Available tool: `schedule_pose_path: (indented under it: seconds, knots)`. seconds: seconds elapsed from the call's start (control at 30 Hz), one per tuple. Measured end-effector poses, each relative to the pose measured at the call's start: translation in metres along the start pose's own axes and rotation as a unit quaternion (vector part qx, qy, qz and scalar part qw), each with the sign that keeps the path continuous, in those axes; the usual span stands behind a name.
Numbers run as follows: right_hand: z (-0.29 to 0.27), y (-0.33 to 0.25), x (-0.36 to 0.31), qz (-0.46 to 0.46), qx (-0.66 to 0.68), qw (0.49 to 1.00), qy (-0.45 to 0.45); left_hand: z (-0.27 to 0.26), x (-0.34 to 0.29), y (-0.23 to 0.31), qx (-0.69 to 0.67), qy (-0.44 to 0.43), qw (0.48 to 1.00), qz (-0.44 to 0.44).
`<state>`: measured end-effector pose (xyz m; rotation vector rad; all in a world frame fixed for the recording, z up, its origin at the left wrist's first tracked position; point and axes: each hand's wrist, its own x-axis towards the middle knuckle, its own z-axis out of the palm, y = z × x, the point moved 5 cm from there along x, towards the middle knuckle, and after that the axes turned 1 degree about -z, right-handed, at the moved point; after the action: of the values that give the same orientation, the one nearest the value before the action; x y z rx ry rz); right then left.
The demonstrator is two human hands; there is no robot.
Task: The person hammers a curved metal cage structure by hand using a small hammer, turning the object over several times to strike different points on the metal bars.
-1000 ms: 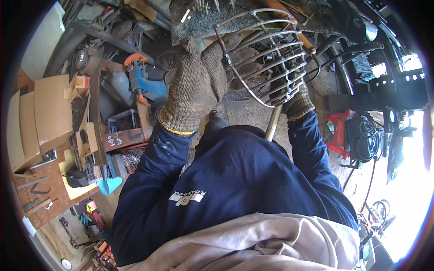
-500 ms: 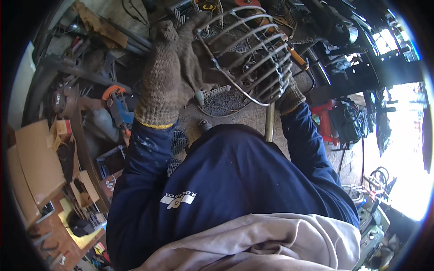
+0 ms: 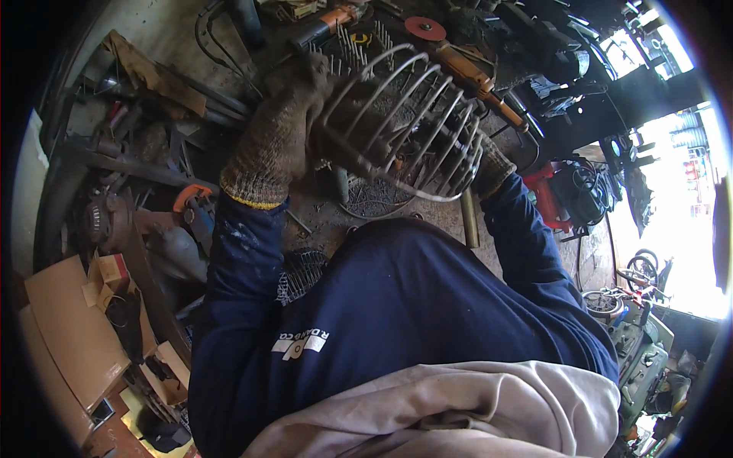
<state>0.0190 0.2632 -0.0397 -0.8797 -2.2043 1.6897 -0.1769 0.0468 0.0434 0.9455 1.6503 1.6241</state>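
Observation:
A cage of bent metal bars (image 3: pixel 435 126), round-ended like a basket, hangs tilted before me. My right hand (image 3: pixel 492 164), in a brown knitted glove, is closed at the cage's right end; the bars partly hide its fingers. Beside the cage's left rim is my left hand (image 3: pixel 286 126), in a matching glove with a yellow cuff edge. Its fingers are dark and blurred against the rim, so their grip is unclear. Below the right end a brass-coloured tube (image 3: pixel 469 221) points toward me; whether it joins the cage is hidden.
Angle grinders, one orange (image 3: pixel 466 72) and one with a dark body (image 3: pixel 321 29), lie beyond the cage near a red disc (image 3: pixel 424 28). Cardboard boxes (image 3: pixel 76 328) stand at left. A wire mesh piece (image 3: pixel 301 275) is by my left forearm. A red-framed machine (image 3: pixel 546 198) stands right.
The cage has tilted and shifted slightly down and left, with both hands moving along. My left hand has turned and lowered a little. My view has shifted, showing more of the far floor.

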Motion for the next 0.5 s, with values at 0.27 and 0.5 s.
schedule_pose_path:
  seconds: [0.27, 0.5]
  knots:
    - [0.001, -0.019, 0.027, 0.001, -0.117, 0.992, -0.053, -0.016, -0.013, -0.028, 0.133, -0.047, 0.99, -0.025]
    - [-0.005, -0.022, 0.087, -0.146, -0.292, 0.945, -0.01, -0.054, -0.074, -0.057, -0.187, 0.181, 0.965, 0.035]
